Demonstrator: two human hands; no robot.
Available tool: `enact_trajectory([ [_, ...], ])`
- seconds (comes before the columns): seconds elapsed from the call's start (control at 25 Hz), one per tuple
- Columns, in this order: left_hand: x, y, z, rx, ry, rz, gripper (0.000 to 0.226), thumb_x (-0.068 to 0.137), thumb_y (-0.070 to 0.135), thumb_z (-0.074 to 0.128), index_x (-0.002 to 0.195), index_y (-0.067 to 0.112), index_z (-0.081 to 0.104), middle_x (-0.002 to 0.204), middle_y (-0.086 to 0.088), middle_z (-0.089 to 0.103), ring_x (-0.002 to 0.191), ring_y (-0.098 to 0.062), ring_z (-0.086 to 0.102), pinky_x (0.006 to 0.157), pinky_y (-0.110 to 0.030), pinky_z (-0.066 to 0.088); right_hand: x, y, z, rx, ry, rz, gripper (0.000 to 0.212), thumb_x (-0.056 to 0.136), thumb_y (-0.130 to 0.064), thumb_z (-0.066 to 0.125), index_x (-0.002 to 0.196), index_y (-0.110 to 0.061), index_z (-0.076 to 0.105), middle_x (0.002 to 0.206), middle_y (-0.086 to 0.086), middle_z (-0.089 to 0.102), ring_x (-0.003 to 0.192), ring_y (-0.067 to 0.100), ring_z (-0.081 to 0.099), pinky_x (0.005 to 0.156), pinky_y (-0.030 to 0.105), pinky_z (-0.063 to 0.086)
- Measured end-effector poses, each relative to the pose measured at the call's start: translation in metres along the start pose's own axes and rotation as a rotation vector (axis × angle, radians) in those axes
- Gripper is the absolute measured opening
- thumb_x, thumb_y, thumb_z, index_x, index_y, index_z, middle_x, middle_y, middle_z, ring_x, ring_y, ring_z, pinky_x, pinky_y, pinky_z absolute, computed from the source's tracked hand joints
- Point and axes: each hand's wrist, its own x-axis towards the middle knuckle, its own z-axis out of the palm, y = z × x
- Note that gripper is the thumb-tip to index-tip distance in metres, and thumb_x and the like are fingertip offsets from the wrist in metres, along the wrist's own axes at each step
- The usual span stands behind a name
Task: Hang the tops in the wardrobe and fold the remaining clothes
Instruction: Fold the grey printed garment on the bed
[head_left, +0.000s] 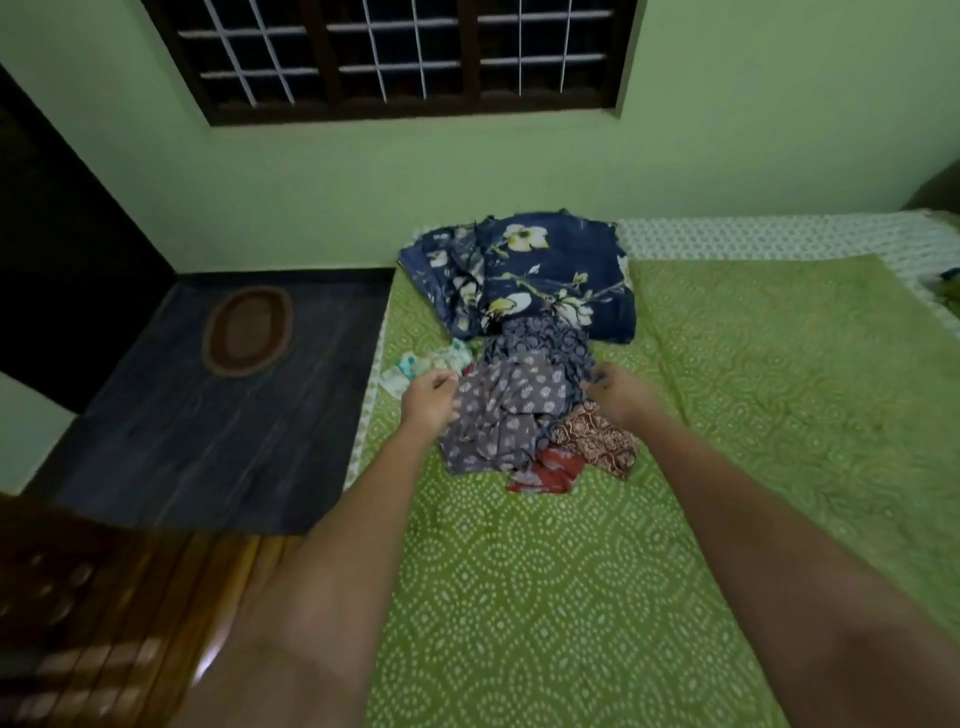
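Note:
A heap of clothes lies on the green patterned bed (571, 571). On top is a grey printed garment (504, 410), over a dark blue printed piece (540, 338). A maroon patterned cloth (597, 439) and a red cloth (550, 470) stick out at the near right. A pale floral cloth (431, 361) lies at the left of the heap. My left hand (431, 397) grips the grey garment's left edge. My right hand (618, 389) is closed on the heap's right edge, blurred. Both arms reach out from the near side of the bed.
A folded navy floral blanket (524, 270) rests behind the heap near the wall. A white patterned sheet (753, 236) runs along the bed's far edge. An oval brown mat (248, 330) lies on the dark floor at left. A wooden footboard (130, 613) stands near left.

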Motion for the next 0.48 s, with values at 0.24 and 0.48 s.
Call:
enact_trajectory([
  [0.24, 0.126, -0.11, 0.079, -0.02, -0.099, -0.272, 0.048, 0.093, -0.009, 0.05, 0.139, 0.004, 0.039, 0.14, -0.018, 0.042, 0.105, -0.034, 0.058, 0.088, -0.041, 0.052, 0.124, 0.06, 0.118, -0.359, -0.156, -0.101, 0.06, 0.095, -0.006, 0.05, 0.148, -0.014, 0.025, 0.156, 0.008, 0.015, 0.13, 0.035, 0.042, 0.108, 0.044, 0.035],
  [0.48, 0.211, -0.157, 0.132, 0.104, -0.242, -0.17, 0.082, 0.081, -0.002, 0.069, 0.148, 0.02, 0.027, 0.146, -0.013, 0.039, 0.123, -0.032, 0.05, 0.1, -0.045, 0.047, 0.202, 0.062, 0.178, -0.695, -0.045, -0.334, 0.072, 0.085, -0.001, 0.064, 0.147, -0.013, 0.029, 0.143, 0.016, 0.035, 0.115, 0.032, 0.052, 0.101, 0.041, 0.041],
])
